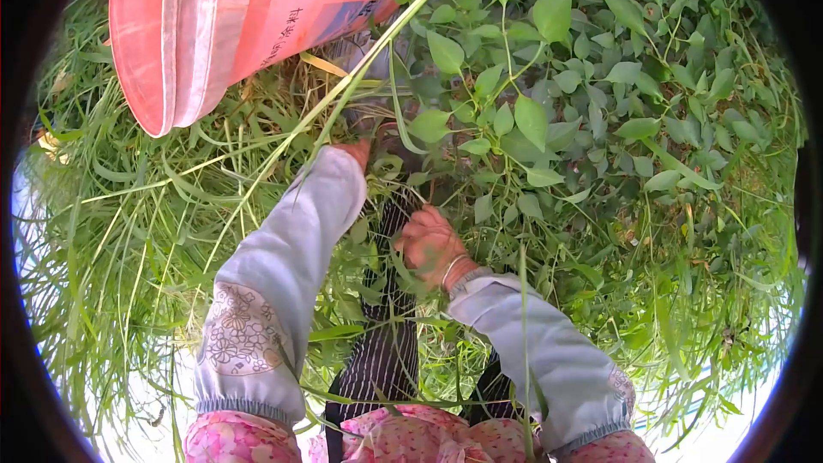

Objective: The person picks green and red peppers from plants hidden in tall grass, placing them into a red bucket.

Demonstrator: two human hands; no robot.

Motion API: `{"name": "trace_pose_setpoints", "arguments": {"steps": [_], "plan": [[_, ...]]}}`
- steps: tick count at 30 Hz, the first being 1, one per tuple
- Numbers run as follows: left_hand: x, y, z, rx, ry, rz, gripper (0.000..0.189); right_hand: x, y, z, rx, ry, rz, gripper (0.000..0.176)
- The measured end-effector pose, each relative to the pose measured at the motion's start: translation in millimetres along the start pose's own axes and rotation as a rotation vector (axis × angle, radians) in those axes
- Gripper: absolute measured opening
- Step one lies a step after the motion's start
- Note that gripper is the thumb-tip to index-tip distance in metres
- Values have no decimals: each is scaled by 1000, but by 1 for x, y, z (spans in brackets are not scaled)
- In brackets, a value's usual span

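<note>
My left hand (355, 153) reaches in among the grass and leaves at the base of the plants. Only a little of it shows past the grey sleeve (296, 214), and its fingers are hidden. Lower and to the right, my right hand (431, 244) is closed beside the leafy green plants (531, 120), its fingers curled in. Thin stems pass close to its fingertips, but what it grips, if anything, cannot be made out. A bracelet (454, 270) circles the right wrist.
A pink striped sack (257, 17) with printed lettering lies at the upper left. Long grass stalks (369, 60) cross in front of it diagonally. Tall grass (111, 231) fills the left side. My striped trouser leg (386, 351) stands between my arms.
</note>
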State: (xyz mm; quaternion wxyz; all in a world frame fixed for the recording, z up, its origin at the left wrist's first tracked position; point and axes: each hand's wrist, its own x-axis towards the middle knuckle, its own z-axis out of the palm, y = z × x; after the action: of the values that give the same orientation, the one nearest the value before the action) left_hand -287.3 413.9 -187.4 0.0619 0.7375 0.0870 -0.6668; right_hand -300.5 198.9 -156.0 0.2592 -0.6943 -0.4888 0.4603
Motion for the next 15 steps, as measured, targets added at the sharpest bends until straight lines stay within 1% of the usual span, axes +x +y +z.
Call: {"name": "trace_pose_setpoints", "arguments": {"steps": [2, 3, 4, 5, 8, 11, 13, 14, 15], "plan": [[9, -27, 66, -61, 37, 153, 53, -7, 1, 3, 50, -42, 16, 19], [-4, -38, 83, -112, 128, 198, 54, -8, 2, 3, 45, -67, 7, 19], [-24, -41, 80, -167, 214, 248, 55, -9, 2, 2, 40, -93, -3, 20], [-35, -37, 73, -244, 72, 173, 52, -9, 4, 1, 7, -117, -35, 20], [-25, -37, 101, -221, 120, 186, 54, -11, 6, -6, -65, -179, -78, 20], [-46, -33, 100, -320, 126, 177, 55, -14, -1, -22, -89, -236, -59, 23], [-60, -32, 87, -320, 47, 173, 55, -20, 1, -25, -48, -255, -56, 24], [-65, -33, 83, -322, 8, 171, 55, -22, 2, -25, -39, -240, -65, 21], [-70, -36, 83, -249, 56, 282, 53, -23, 3, -26, -32, -226, -74, 18]]}}
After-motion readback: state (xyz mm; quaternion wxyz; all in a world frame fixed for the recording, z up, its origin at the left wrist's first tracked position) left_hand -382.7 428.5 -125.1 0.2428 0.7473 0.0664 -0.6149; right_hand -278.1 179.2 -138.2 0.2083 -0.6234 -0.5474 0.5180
